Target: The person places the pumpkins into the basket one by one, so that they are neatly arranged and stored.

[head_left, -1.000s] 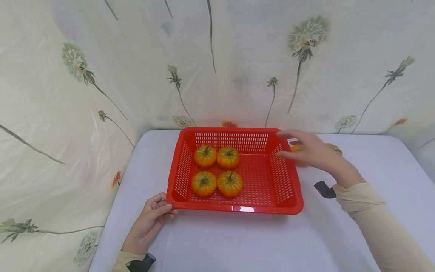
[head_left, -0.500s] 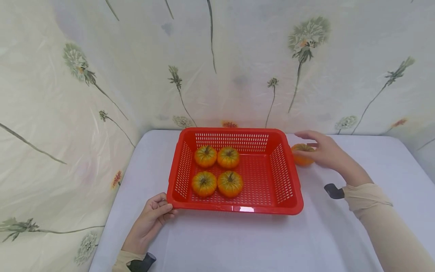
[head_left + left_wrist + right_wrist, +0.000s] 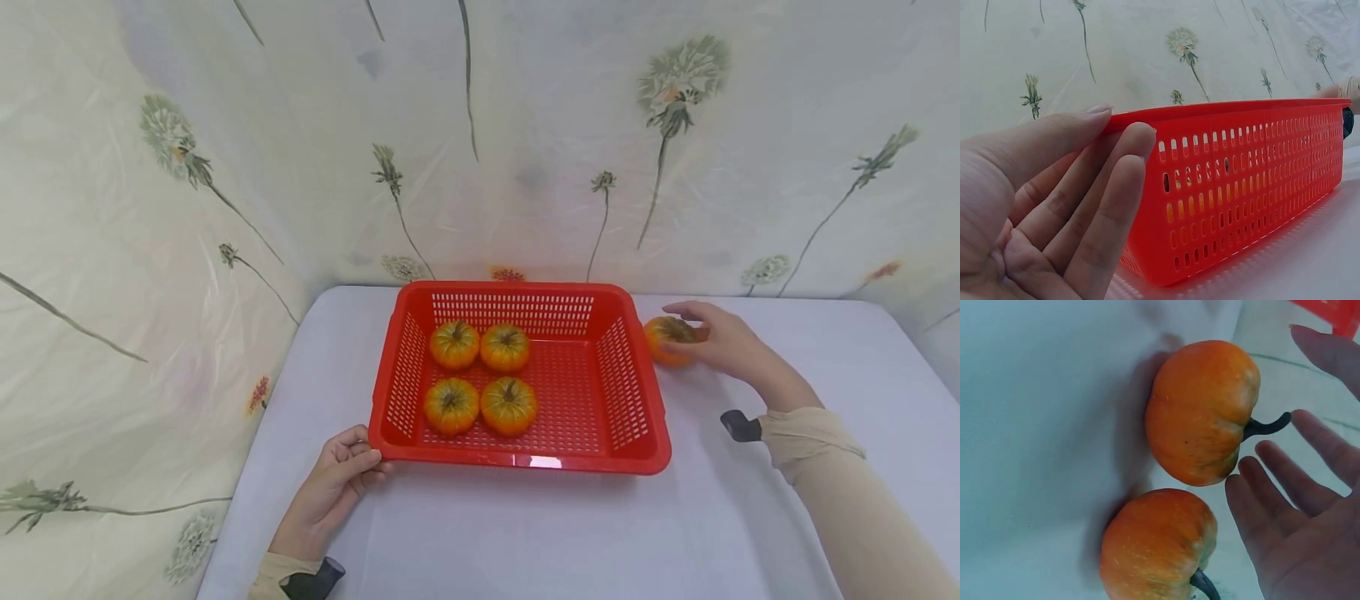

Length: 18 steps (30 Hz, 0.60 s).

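Observation:
My left hand [image 3: 333, 487] pinches the near left corner of a red plastic basket [image 3: 450, 457], thumb on top of the rim and fingers against the wall beneath, as the left wrist view shows. Inside the basket sit several small orange pumpkins [image 3: 508, 407], grouped toward its left half. To the right of the basket, my right hand [image 3: 723, 342] hovers with fingers spread over another pumpkin [image 3: 663, 337]. In the right wrist view, its fingertips are right by this pumpkin's [image 3: 1200, 412] stem. A second loose pumpkin [image 3: 1157, 547] lies beside it, hidden behind the hand in the head view.
A white cloth covers the table [image 3: 525, 533]. Behind and to the left hangs a pale curtain [image 3: 540, 167] with dandelion prints. The basket's perforated right wall [image 3: 622, 383] stands between its inside and the loose pumpkins.
My right hand has moved right from over the basket's right rim, then lowered to the pumpkin outside. The left hand, the basket and the pumpkins in it stay put.

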{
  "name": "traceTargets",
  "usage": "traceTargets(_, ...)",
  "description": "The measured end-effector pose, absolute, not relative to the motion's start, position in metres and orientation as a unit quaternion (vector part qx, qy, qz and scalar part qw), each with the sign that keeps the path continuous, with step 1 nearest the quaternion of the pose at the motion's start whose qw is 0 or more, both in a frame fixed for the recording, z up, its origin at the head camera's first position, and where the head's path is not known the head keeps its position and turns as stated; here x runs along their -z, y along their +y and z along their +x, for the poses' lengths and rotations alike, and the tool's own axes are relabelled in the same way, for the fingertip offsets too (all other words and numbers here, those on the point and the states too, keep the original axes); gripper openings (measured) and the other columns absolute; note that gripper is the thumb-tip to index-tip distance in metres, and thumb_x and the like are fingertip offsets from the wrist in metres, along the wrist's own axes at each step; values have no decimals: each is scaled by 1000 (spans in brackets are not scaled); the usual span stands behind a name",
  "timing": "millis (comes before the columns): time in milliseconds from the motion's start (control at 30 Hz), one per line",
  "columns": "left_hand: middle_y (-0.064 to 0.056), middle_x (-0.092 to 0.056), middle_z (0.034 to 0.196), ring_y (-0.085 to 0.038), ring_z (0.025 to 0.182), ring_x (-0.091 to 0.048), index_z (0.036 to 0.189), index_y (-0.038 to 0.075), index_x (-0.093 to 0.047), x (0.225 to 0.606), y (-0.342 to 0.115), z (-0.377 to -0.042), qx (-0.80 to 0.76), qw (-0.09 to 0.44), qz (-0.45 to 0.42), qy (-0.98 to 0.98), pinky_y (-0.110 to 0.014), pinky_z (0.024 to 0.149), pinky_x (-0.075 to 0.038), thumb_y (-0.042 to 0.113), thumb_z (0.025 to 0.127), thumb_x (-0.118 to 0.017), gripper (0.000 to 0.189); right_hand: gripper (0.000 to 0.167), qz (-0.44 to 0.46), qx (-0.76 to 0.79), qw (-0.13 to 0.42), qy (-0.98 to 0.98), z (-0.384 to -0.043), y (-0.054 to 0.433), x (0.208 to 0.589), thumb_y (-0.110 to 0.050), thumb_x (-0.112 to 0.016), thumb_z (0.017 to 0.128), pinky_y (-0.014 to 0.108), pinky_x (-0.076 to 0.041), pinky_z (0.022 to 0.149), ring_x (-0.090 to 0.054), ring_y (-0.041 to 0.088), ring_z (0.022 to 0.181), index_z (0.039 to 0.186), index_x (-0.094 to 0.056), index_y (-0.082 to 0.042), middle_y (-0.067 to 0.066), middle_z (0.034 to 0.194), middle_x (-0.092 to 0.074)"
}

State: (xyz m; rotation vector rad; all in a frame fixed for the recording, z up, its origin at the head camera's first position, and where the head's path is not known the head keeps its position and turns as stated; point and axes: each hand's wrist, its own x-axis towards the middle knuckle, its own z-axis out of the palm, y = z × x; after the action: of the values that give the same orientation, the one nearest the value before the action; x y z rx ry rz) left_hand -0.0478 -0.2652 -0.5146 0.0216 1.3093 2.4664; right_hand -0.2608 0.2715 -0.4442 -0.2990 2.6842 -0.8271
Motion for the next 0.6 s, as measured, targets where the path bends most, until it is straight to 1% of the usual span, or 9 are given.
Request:
traceTargets(100,2,-78,100,-8,88,-76,110,12,-64,515,-265,-48,-871,174,21,459,-22,84,-62,-4,105,-48,24,78,-99,282,160,941,-261,274,447,-52,-72,93,64,-54,95,-45,51,129,152,-44,-9,26,151,-48)
traceTargets(233,2,-78,100,-8,89,-76,110,12,-64,515,-265,-48,-872,172,34,456,-22,85,-62,-5,105,-46,25,72,-90,261,163,947,-261,273,451,-46,-73,94,56,-58,87,-48,48,124,150,-47,-9,26,146,-52)
traceTargets(300,2,-78,100,-8,90,-76,110,12,-65,515,-265,-48,-873,171,35,455,-22,85,-62,-5,105,-46,25,70,-89,254,161,949,-261,272,454,-44,-74,93,54,-59,86,-50,48,123,149,-49,-9,27,144,-54)
traceTargets(367,2,-78,100,-8,89,-76,110,12,-65,515,-265,-48,-873,171,34,456,-22,85,-62,-5,105,-46,25,70,-96,254,157,950,-260,271,456,-44,-75,92,55,-60,87,-51,49,124,147,-51,-8,27,143,-55)
traceTargets(467,2,-78,100,-8,89,-76,110,12,-65,515,-265,-48,-873,170,35,456,-22,84,-62,-5,104,-47,25,72,-110,269,152,945,-260,270,459,-44,-76,92,61,-58,93,-53,51,127,147,-51,-5,28,143,-55)
traceTargets(600,2,-78,100,-8,90,-76,110,12,-65,515,-266,-48,-873,171,39,454,-22,85,-62,-5,105,-47,25,72,-129,299,154,933,-259,270,463,-37,-77,93,65,-54,100,-50,53,132,148,-47,-1,29,146,-52)
